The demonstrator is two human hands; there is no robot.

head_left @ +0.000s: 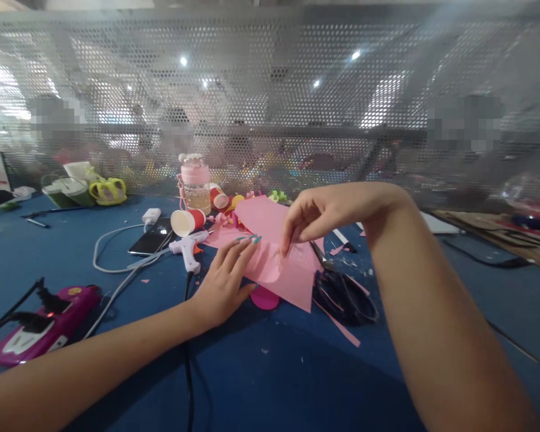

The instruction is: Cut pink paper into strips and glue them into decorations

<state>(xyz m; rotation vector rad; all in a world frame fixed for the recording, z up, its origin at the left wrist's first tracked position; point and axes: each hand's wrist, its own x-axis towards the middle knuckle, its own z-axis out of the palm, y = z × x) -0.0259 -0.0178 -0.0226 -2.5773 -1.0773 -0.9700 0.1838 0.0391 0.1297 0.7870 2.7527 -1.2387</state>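
Centre frame, my left hand [224, 281] spreads flat against pink paper [294, 285]; just rightward, my right hand [317, 215] bunches its fingertips over it, holding what, I can't tell.

Left hand [222, 283] on pink paper [294, 279]

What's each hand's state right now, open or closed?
Left hand: open, fingers over the pink paper.
Right hand: closed in a pinch over the pink paper; can't tell if it holds anything.
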